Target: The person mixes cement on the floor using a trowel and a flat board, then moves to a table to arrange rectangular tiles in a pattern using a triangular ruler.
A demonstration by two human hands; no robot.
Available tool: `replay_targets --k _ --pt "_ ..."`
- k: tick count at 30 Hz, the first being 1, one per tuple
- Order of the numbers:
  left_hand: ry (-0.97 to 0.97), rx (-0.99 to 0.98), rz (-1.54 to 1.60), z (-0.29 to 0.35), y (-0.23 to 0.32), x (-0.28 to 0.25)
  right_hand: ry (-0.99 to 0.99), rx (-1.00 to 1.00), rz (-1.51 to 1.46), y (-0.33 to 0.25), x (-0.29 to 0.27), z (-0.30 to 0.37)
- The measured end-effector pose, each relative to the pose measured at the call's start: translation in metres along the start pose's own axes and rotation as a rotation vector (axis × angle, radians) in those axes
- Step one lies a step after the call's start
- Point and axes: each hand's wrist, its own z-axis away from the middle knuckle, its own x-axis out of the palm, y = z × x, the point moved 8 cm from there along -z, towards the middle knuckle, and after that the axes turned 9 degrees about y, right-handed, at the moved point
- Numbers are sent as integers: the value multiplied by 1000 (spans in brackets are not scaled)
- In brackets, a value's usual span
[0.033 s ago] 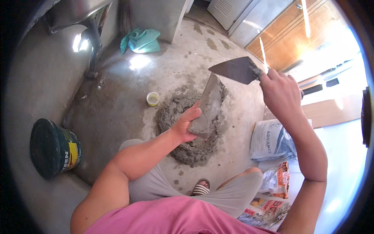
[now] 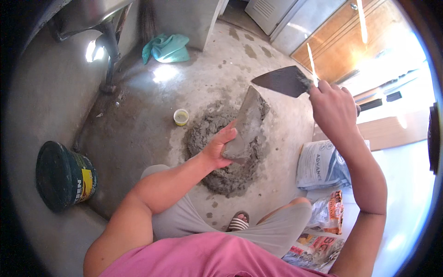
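My left hand [image 2: 220,147] is closed around the lower end of a long grey block [image 2: 249,121] smeared with wet mortar, held tilted. Its exact kind is hard to tell under the mortar. Beneath it a heap of wet grey mortar [image 2: 217,177] lies on the floor, partly covered by the block and my hand. Up and to the right, my right hand [image 2: 333,106] grips a pointing trowel [image 2: 282,82] by its handle. The trowel's dark pointed blade aims left, just above the block's upper end and apart from it. Some mortar clings near the blade's heel.
A small tub [image 2: 181,117] sits left of the heap. A dark green bucket [image 2: 64,177] is at the left wall, and a teal cloth [image 2: 167,48] lies farther back. A white-blue sack [image 2: 323,166] and crumpled bags [image 2: 318,244] stand right. Far right is a wooden cabinet [image 2: 341,37].
The trowel and my right hand have shifted very slightly right, the blade drawing a little away from the block's top. My left hand with the block has hardly moved.
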Motion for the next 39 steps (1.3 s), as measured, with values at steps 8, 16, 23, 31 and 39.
replay_targets --k 8,16,23,31,39 --pt "-117 -101 166 17 38 -3 -420 602 -358 32 88 65" --pt "-113 48 180 12 64 -5 -879 1036 -733 -209 296 258" --pt "3 94 151 8 71 -22 -774 1097 -732 -235 299 274" --pt "122 223 102 5 80 -32 -238 1291 -1018 -186 262 251" --pt "211 523 90 -33 117 -40 63 1038 -1219 -174 114 178"
